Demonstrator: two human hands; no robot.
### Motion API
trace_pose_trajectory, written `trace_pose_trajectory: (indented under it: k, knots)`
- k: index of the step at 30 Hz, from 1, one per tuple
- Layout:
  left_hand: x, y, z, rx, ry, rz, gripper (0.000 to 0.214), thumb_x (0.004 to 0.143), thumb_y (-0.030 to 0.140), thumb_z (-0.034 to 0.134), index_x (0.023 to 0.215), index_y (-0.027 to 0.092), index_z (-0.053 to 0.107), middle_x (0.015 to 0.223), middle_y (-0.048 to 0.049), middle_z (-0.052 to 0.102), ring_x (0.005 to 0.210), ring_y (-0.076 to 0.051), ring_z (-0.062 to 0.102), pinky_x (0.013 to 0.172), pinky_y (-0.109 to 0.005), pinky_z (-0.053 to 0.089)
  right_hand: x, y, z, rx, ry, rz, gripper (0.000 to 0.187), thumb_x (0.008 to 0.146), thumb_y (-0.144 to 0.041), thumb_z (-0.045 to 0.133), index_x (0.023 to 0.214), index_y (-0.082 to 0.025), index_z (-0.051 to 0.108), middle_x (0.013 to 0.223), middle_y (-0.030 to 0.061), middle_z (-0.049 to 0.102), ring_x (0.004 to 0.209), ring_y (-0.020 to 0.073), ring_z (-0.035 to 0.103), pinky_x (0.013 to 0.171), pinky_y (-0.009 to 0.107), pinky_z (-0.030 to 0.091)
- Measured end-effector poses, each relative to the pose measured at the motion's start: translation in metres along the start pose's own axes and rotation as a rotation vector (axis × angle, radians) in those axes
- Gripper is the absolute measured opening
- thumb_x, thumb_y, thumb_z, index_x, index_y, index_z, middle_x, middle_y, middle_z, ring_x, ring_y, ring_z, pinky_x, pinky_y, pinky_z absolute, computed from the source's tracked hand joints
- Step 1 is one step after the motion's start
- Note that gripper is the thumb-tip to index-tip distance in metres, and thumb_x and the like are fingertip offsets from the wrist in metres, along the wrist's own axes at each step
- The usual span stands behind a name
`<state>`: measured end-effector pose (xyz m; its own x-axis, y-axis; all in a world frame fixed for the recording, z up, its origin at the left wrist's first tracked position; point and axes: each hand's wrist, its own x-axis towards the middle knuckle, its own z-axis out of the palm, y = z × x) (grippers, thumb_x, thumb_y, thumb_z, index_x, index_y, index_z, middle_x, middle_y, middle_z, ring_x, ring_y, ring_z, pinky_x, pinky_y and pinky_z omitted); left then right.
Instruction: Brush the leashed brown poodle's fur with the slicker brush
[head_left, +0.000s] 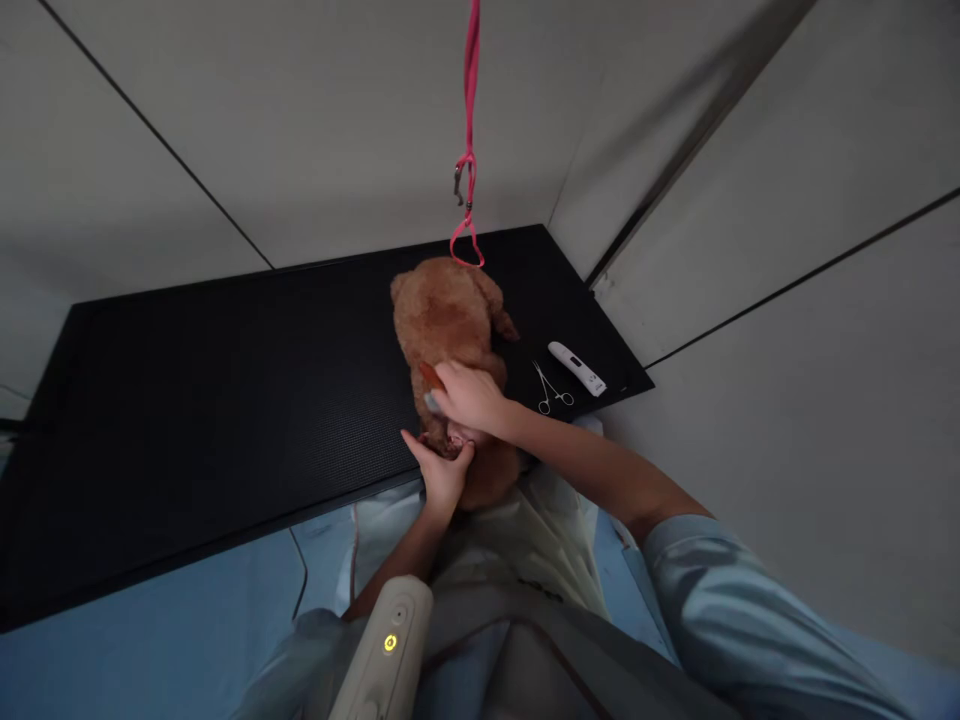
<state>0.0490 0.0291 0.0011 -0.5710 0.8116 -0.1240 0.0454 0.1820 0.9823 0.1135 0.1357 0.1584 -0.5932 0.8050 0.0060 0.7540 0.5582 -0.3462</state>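
A curly-haired brown dog (442, 310) lies on a black table (225, 400), its near end against the person's apron. My left hand (444, 478) is at the dog's near end, thumb pressed beside a pinkish, bare-skinned patch (455, 436) that looks like the inside of an ear. Its index finger points outward; the other fingers are partly hidden. Just above, my right hand (471, 398) is closed around a small tool (430, 376) with an orange-brown end. A grey bit shows below that end, and the rest is covered by my fingers.
Right of the dog lie scissor-handled forceps (553, 390) and a white clipper (577, 368). A pink loop leash (470, 120) with a metal clip hangs above the dog. Pale walls border the table's far side. A light-coloured device with a yellow light (390, 643) juts up at the bottom.
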Motion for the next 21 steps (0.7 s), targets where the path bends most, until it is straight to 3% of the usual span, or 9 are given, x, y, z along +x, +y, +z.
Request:
trace_pose_trajectory:
  k: [2, 7, 10, 13, 15, 18, 19, 21]
  knots:
    - [-0.001, 0.000, -0.001, 0.050, 0.002, -0.003, 0.126, 0.060, 0.035, 0.081, 0.151, 0.012, -0.003, 0.132, -0.0202, 0.049, 0.117, -0.028, 0.058, 0.097, -0.038, 0.047, -0.002, 0.003, -0.002, 0.005, 0.093, 0.004, 0.023, 0.095, -0.031, 0.042, 0.108, -0.016, 0.053, 0.108, 0.0116, 0.064, 0.096, 0.0238, 0.061, 0.078, 0.034, 0.045]
    - [-0.001, 0.003, -0.002, 0.129, 0.004, 0.023, 0.116, 0.060, 0.034, 0.080, 0.150, 0.013, 0.010, 0.132, -0.0192, 0.053, 0.121, -0.029, 0.055, 0.100, -0.041, 0.045, -0.008, 0.008, -0.005, 0.028, -0.020, 0.010, 0.018, 0.091, -0.029, 0.049, 0.101, -0.016, 0.055, 0.101, 0.0099, 0.065, 0.087, 0.0224, 0.062, 0.073, 0.032, 0.045]
    - [0.001, 0.006, -0.003, 0.114, -0.005, 0.062, 0.099, 0.062, 0.034, 0.078, 0.144, 0.014, 0.026, 0.128, -0.0164, 0.055, 0.114, -0.026, 0.058, 0.098, -0.038, 0.045, -0.015, 0.014, -0.005, 0.047, 0.175, 0.048, 0.019, 0.093, -0.029, 0.047, 0.105, -0.016, 0.054, 0.108, 0.0110, 0.063, 0.097, 0.0226, 0.060, 0.079, 0.032, 0.044]
    - [0.005, 0.009, -0.007, 0.031, -0.110, 0.047, 0.062, 0.063, 0.033, 0.074, 0.117, 0.014, 0.051, 0.094, -0.0069, 0.064, 0.081, -0.018, 0.063, 0.078, -0.032, 0.051, -0.023, 0.022, -0.004, 0.125, 0.114, 0.079, 0.015, 0.091, -0.031, 0.051, 0.098, -0.017, 0.054, 0.094, 0.0080, 0.064, 0.088, 0.0212, 0.061, 0.074, 0.031, 0.044]
    - [0.010, 0.010, -0.010, 0.023, -0.175, 0.043, 0.038, 0.063, 0.034, 0.073, 0.092, 0.016, 0.055, 0.072, 0.0003, 0.058, 0.063, -0.014, 0.056, 0.063, -0.026, 0.047, -0.029, 0.029, -0.002, 0.149, 0.121, 0.148, 0.013, 0.089, -0.029, 0.053, 0.095, -0.017, 0.054, 0.092, 0.0079, 0.064, 0.084, 0.0209, 0.061, 0.072, 0.030, 0.044]
    - [0.016, 0.009, -0.015, 0.095, -0.225, 0.083, 0.031, 0.060, 0.034, 0.074, 0.071, 0.018, 0.051, 0.061, 0.0049, 0.048, 0.055, -0.010, 0.045, 0.054, -0.022, 0.037, -0.036, 0.035, 0.001, 0.185, 0.331, 0.198, 0.015, 0.091, -0.027, 0.049, 0.100, -0.017, 0.053, 0.101, 0.0101, 0.062, 0.093, 0.0214, 0.059, 0.079, 0.032, 0.044]
    - [0.017, 0.009, -0.017, 0.099, -0.240, 0.097, 0.031, 0.060, 0.034, 0.075, 0.069, 0.018, 0.050, 0.061, 0.0051, 0.047, 0.055, -0.010, 0.044, 0.054, -0.022, 0.036, -0.038, 0.036, 0.002, 0.218, 0.343, 0.183, 0.015, 0.091, -0.028, 0.050, 0.100, -0.017, 0.052, 0.100, 0.0093, 0.063, 0.093, 0.0211, 0.059, 0.080, 0.032, 0.044]
    - [0.018, 0.006, -0.020, 0.066, -0.266, 0.115, 0.029, 0.061, 0.033, 0.074, 0.069, 0.017, 0.051, 0.062, 0.0047, 0.048, 0.056, -0.009, 0.045, 0.055, -0.021, 0.036, -0.040, 0.038, 0.005, 0.292, 0.247, 0.174, 0.013, 0.088, -0.029, 0.054, 0.095, -0.018, 0.053, 0.091, 0.0066, 0.063, 0.086, 0.0200, 0.060, 0.076, 0.031, 0.045]
